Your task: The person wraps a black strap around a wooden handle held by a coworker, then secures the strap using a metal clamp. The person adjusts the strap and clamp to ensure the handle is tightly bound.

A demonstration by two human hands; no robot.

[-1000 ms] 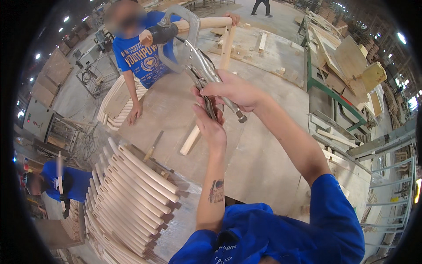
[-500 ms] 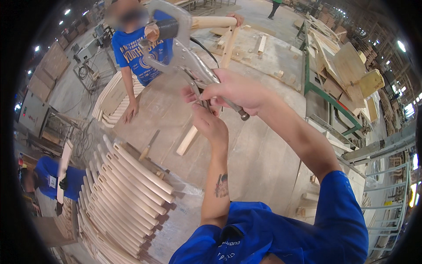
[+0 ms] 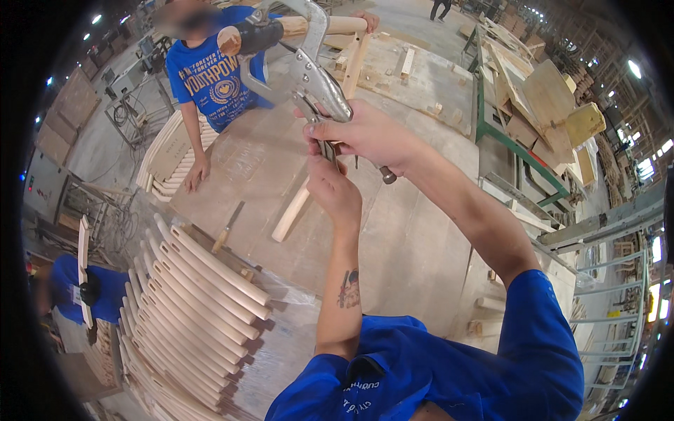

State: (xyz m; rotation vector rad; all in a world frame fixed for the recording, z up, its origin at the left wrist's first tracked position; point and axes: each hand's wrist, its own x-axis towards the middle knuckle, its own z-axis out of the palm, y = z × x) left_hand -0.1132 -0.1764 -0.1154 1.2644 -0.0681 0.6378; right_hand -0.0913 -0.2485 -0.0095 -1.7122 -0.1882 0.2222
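A metal locking C-clamp [image 3: 319,81] is held up over the table. My right hand [image 3: 375,137] is closed round its main handle, and an adjusting screw [image 3: 387,175] sticks out below the palm. My left hand [image 3: 335,189] grips the clamp's lower lever from below, its fingers partly hidden by the metal. Above the hands, the wide curved jaws reach around a wooden bar [image 3: 295,27] whose near end is wrapped in a black sleeve [image 3: 260,36]; I cannot tell whether they press on it. A wooden leg [image 3: 357,63] slants down from the bar's far end.
Across the table [image 3: 407,231] a person in a blue shirt [image 3: 221,77] steadies the bar with one hand. A narrow tool with a wooden handle [image 3: 223,235] lies near stacked curved slats [image 3: 200,295]. At right stands a green-framed bench [image 3: 519,154] with boards. Another worker [image 3: 105,288] is at left.
The view has shifted a little. The clamp and bar sit slightly further left and higher in the picture. Both my hands stay on the clamp, and my left hand is more upright under the lever.
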